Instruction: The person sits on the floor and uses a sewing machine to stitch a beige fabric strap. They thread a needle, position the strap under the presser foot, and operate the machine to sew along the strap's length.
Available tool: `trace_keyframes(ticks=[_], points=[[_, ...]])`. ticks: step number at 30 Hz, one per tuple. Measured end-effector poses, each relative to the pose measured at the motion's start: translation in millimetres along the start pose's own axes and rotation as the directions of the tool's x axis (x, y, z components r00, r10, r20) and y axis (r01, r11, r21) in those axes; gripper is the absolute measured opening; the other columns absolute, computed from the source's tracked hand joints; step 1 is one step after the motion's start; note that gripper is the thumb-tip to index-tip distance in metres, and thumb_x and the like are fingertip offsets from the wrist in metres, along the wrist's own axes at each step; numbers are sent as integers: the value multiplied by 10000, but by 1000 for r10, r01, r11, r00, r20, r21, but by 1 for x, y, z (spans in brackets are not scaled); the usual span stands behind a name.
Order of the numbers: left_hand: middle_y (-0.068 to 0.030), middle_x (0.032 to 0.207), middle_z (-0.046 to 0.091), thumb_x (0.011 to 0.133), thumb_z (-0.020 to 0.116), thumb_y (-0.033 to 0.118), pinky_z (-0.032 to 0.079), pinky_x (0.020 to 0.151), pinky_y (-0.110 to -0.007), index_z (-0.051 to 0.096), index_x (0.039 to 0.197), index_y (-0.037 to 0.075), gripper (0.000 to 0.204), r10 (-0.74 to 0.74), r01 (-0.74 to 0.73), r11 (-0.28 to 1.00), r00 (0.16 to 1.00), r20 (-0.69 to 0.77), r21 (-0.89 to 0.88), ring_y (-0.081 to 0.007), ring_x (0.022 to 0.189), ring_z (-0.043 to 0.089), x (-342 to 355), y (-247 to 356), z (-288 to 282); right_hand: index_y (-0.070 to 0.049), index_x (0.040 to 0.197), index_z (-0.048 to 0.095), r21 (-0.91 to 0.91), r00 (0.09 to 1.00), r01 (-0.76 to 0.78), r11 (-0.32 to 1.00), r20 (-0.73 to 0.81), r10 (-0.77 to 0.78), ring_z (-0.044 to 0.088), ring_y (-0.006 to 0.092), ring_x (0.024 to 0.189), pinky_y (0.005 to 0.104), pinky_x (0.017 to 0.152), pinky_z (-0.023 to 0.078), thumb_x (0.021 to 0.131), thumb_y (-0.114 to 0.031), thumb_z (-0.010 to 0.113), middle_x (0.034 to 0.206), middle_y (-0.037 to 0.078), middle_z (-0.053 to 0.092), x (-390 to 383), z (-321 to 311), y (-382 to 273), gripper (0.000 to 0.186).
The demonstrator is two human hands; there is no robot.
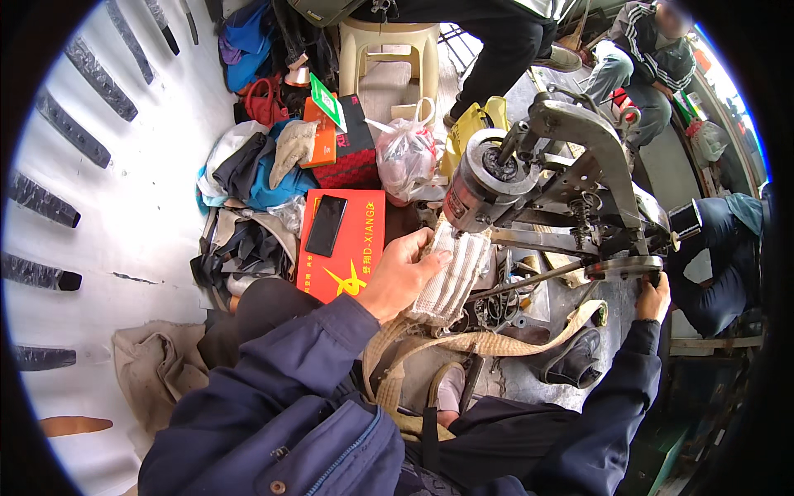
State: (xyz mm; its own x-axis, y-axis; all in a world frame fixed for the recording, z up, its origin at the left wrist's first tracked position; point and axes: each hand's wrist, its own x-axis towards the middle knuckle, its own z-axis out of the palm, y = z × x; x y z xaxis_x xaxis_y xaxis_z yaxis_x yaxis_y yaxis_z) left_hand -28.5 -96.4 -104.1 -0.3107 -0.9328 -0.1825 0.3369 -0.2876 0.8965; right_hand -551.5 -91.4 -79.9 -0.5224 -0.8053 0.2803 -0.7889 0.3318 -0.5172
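A thick piece of striped, cream and grey woven webbing [451,279] is pinched in my left hand [404,277], thumb on top. Its upper end lies under the cylindrical metal head [475,202] of an old hand-cranked sewing machine [579,132]. From that piece a long beige strap [504,341] loops down over my lap and out to the right. At the machine's right end, my right hand [653,299] is closed on the rim of the metal hand wheel [624,267]; its fingertips are partly hidden.
Left of the machine, a black phone [327,225] lies on a red box [364,240]. Beyond are a plastic bag [407,157], piled cloths [248,165] and a cream stool [389,37]. A black shoe [573,360] sits below the machine. Other people sit around.
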Motion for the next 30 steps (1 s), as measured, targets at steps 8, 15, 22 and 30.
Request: trace_keyframes(ticks=[8,15,22,30], points=[[-17,1048,635,980,587,130,481,830,-246,573,1168,16,221,7,-9,999,999,43,42,-68,936,580,0,-5,-5,-55,1043,604,-116,998,-66,991,-6,66,612,447,973,461,815,478,860,-187,599,1013,234,658,14,19,45,226],[-67,1157,586,911,579,42,487,858,-256,520,1292,23,386,487,-398,805,867,-106,439,-124,1020,557,-7,15,-2,-62,1034,590,-44,842,-369,928,408,354,657,349,570,444,491,511,885,-223,611,798,196,661,-43,91,29,220],[-123,961,594,811,557,-4,462,737,-333,627,1111,4,308,682,-486,516,732,5,705,-230,876,557,-16,35,11,59,1009,534,154,834,-277,948,529,158,524,204,364,340,327,437,878,-149,622,651,105,543,-79,85,-46,262],[-108,1045,594,852,610,45,450,841,-334,520,1288,8,446,561,-404,626,827,-25,667,-200,975,542,-18,22,12,72,1072,532,166,810,-297,940,565,156,527,205,377,341,343,435,877,-143,634,735,114,572,-79,82,-53,307]])
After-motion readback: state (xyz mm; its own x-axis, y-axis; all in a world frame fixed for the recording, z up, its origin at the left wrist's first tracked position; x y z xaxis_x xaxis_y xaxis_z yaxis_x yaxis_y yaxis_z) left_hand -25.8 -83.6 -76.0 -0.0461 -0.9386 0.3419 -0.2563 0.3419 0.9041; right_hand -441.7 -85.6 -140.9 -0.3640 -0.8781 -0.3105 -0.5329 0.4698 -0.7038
